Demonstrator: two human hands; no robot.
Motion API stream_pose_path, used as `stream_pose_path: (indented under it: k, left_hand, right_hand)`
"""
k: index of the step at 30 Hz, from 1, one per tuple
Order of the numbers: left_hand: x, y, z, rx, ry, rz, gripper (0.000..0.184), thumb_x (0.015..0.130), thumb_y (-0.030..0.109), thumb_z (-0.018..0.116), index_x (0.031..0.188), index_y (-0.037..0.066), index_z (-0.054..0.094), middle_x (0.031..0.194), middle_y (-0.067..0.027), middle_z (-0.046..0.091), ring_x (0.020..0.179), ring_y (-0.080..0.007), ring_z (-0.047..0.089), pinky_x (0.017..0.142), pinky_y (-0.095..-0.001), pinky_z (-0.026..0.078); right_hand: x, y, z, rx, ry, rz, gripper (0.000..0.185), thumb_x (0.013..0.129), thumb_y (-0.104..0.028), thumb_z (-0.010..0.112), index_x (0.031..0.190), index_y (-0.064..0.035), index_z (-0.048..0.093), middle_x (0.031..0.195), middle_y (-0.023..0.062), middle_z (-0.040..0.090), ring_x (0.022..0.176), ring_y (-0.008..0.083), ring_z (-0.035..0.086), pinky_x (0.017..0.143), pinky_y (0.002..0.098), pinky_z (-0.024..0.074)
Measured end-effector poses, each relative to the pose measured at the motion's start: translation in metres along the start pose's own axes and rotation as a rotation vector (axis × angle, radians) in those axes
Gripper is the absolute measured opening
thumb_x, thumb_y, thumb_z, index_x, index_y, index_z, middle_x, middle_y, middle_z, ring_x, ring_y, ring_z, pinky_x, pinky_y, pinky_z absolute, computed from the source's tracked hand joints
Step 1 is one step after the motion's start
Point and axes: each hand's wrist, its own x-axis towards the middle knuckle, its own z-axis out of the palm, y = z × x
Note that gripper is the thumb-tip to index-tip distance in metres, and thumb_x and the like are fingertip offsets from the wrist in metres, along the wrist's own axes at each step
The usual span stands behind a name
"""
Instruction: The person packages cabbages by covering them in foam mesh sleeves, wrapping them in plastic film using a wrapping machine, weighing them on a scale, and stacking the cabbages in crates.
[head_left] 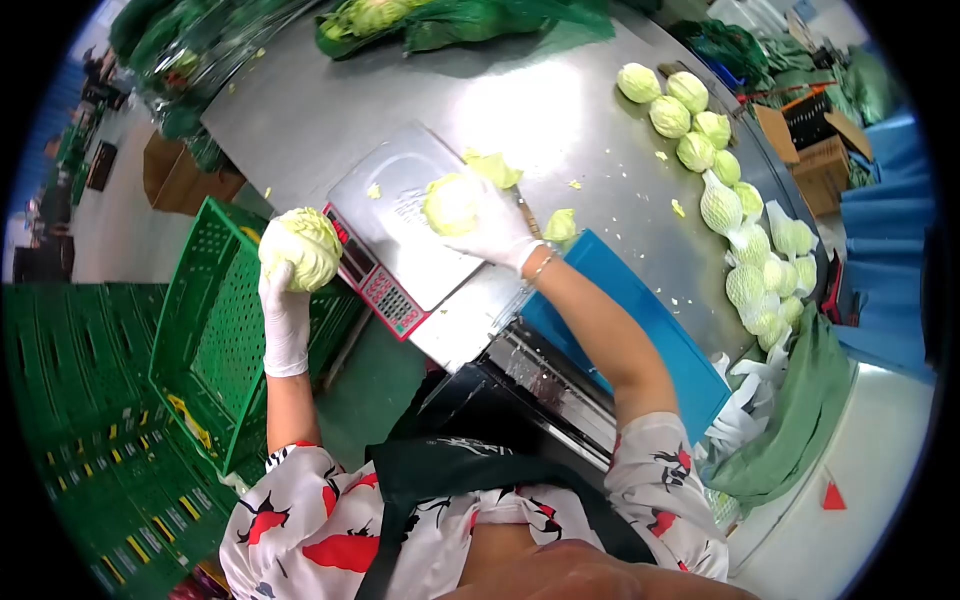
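Note:
My left hand [284,310], in a white glove, holds a pale green cabbage [301,248] beside the front edge of a digital scale [375,280], near the green crate. Over the scale's metal plate, my gloved right hand [490,222] has its fingers on a smaller cabbage [450,205]. Whether that cabbage rests on the plate cannot be made out. A loose leaf [494,168] lies just beyond my right hand, and another leaf [560,226] is near my right wrist. Part of a knife-like handle [528,215] shows beside the scale.
A green crate [232,330] stands at the left. A blue tray [630,335] lies under my right forearm. Several cabbages [670,117] line the metal table's [620,180] right side, some in white net sleeves [720,205]. Green bags [480,22] lie at the far edge.

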Motion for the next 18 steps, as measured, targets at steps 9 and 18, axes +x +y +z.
stream_pose_path:
  k: [9,18]
  left_hand:
    - [-0.035,0.052,-0.077,-0.099,0.174,0.092,0.073,0.089,0.035,0.067,0.148,0.004,0.036,0.145,-0.011,0.049,0.134,-0.0259,0.048,0.113,-0.0449,0.038]
    - [-0.036,0.019,-0.043,-0.227,-0.021,-0.052,0.075,0.087,0.035,0.07,0.149,0.008,0.036,0.144,-0.0121,0.05,0.13,-0.0267,0.052,0.108,-0.0461,0.045]
  right_hand:
    - [-0.019,-0.022,-0.04,0.162,0.087,0.197,0.118,0.06,-0.039,0.092,0.146,0.0078,0.026,0.144,0.0292,0.038,0.134,0.039,0.042,0.112,0.0415,0.0376]
    - [-0.016,-0.012,0.005,0.094,0.099,0.359,0.107,0.062,-0.031,0.091,0.145,0.0031,0.032,0.137,0.0245,0.049,0.125,0.0371,0.052,0.104,0.0422,0.0458]
